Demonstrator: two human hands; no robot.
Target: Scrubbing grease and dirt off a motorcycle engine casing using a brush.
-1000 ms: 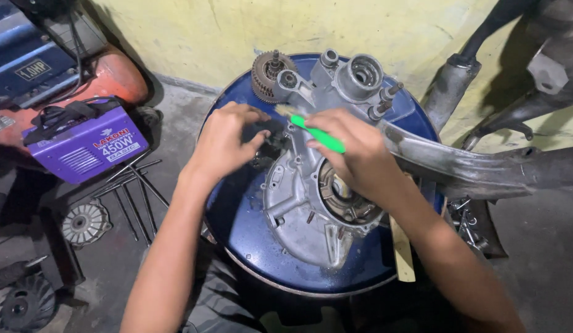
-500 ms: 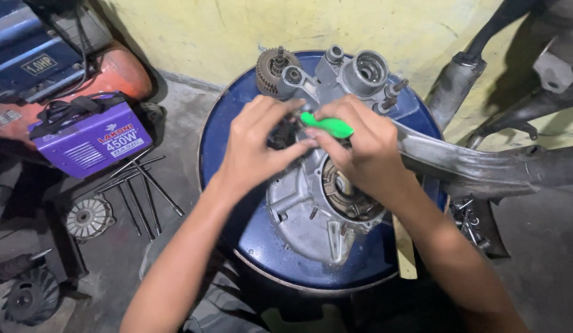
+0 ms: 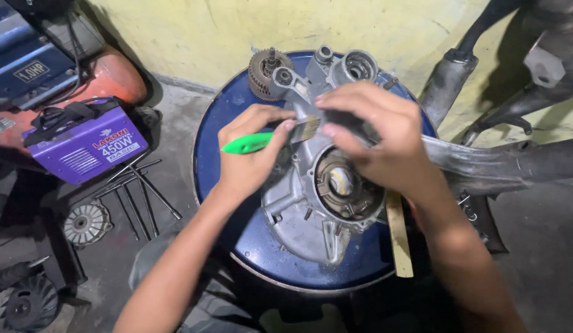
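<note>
1. A blue drum [image 3: 228, 129] stands upright by the yellow wall; its round top carries everything.
2. A grey engine casing [image 3: 311, 213] lies across the middle of the drum top, its gear end at the far rim.
3. The right hand [image 3: 385, 139] hovers over the casing's centre, fingers curled around a dark part that is mostly hidden.
4. The left hand [image 3: 249, 157], toward the left rim, pinches a green-handled brush [image 3: 268, 140].
5. A wooden strip [image 3: 398, 237] overhangs the near right rim.

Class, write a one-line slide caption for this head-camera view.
Left hand holds a green-handled brush beside the right hand over an engine casing on a blue drum.
</note>
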